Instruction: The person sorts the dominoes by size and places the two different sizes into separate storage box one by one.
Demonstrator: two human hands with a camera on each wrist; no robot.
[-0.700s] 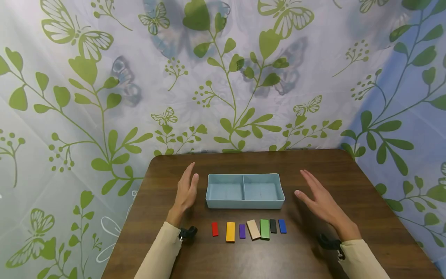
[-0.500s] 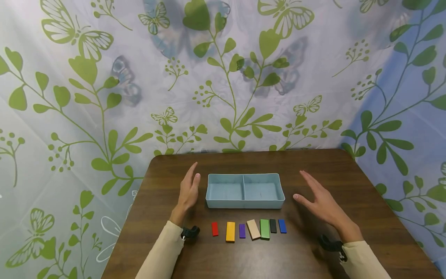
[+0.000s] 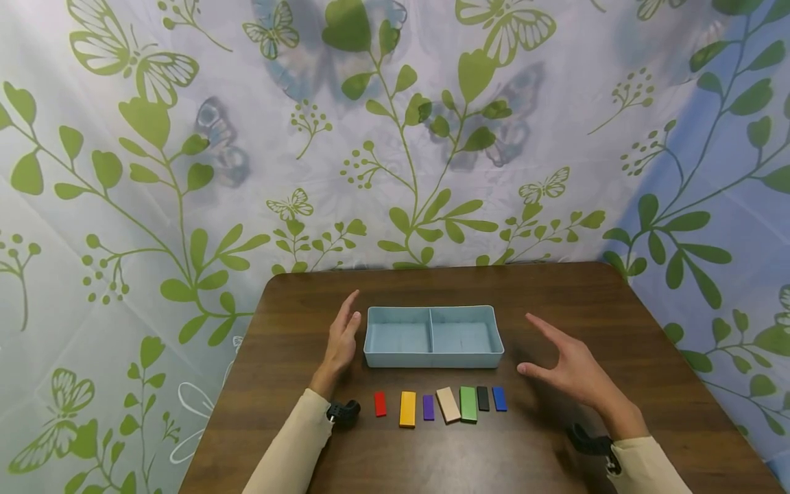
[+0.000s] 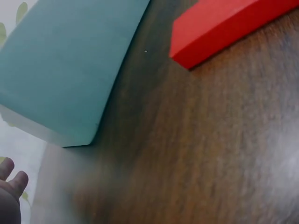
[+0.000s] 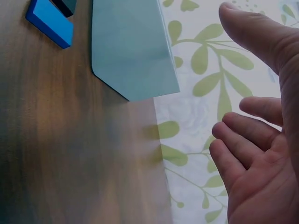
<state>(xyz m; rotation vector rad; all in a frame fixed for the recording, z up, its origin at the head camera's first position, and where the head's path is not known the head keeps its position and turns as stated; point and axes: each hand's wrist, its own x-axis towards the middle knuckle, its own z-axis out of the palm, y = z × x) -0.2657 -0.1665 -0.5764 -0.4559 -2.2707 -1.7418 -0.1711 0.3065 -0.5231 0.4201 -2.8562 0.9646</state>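
A pale blue two-compartment tray (image 3: pixel 434 360) stands on the brown table between the two hands. In front of it lies a row of flat blocks: red (image 3: pixel 380 404), yellow (image 3: pixel 407 409), purple (image 3: pixel 428 407), beige (image 3: pixel 448 405), green (image 3: pixel 468 404), black (image 3: pixel 483 398) and blue (image 3: pixel 499 398). My left hand (image 3: pixel 341 343) hovers just left of the tray, fingers extended, holding nothing. To the right of the tray, my right hand (image 3: pixel 577 370) is spread with thumb apart from the fingers, also holding nothing. The right wrist view shows its palm facing the tray.
Each wrist wears a black strap mount, as on the left wrist (image 3: pixel 344 413) and the right wrist (image 3: pixel 588 440). A curtain (image 3: pixel 395 137) with leaves and butterflies hangs behind the table (image 3: pixel 382 456), close to its far edge.
My left hand has moved right, closer to the tray's left end. My right hand has dipped slightly nearer the front, its fingers bending a little. The tray and blocks have stayed put.
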